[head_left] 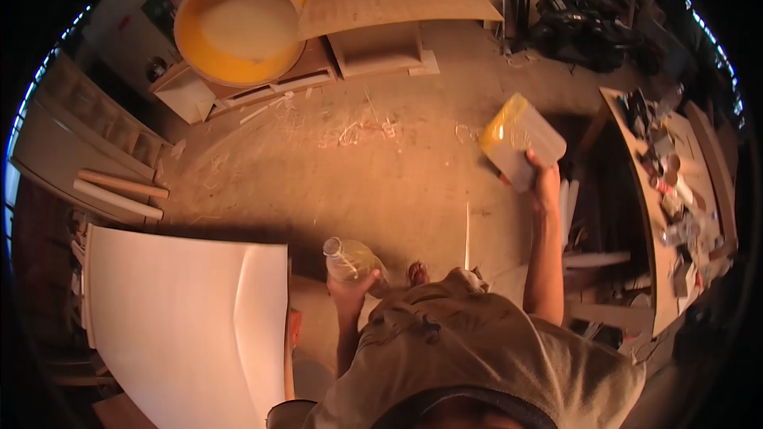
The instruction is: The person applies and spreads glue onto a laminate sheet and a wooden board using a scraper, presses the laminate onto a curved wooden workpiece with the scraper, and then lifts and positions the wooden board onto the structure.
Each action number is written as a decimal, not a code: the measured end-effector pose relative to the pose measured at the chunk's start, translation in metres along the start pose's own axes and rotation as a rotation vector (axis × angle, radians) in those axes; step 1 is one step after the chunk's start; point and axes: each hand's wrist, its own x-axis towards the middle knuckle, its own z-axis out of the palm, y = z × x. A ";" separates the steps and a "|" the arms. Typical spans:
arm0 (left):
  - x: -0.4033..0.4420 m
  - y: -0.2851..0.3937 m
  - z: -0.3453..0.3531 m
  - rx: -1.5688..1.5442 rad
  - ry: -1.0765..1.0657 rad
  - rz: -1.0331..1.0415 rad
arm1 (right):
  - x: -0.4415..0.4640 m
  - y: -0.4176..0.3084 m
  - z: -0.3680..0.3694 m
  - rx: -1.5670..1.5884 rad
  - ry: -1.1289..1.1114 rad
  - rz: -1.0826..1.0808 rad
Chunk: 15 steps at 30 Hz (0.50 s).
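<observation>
My left hand (350, 292) is wrapped round a clear plastic bottle (343, 257), held low in front of my body with its neck pointing up and to the left. Out to the right, my right hand (545, 181) grips a pale, see-through boxy container (534, 137) by its lower edge. The container is tilted, and one side of it is yellow. What is inside either one I cannot make out.
Beside me on the left is a large white panel (175, 310). A cluttered workbench (648, 214) runs along the right. Ahead stand a big yellow-rimmed round piece (292, 0) and a wooden board (397, 1). Scraps (369, 133) litter the floor; a motorbike (592, 28) is at the back right.
</observation>
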 end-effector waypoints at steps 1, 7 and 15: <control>0.036 0.002 0.008 0.009 -0.016 0.026 | 0.017 0.005 0.008 0.004 0.032 0.030; 0.222 0.024 0.044 0.164 -0.049 0.064 | 0.112 0.064 0.058 -0.055 0.176 0.170; 0.446 -0.029 0.091 0.031 0.008 0.096 | 0.329 0.116 0.131 -0.239 0.257 0.103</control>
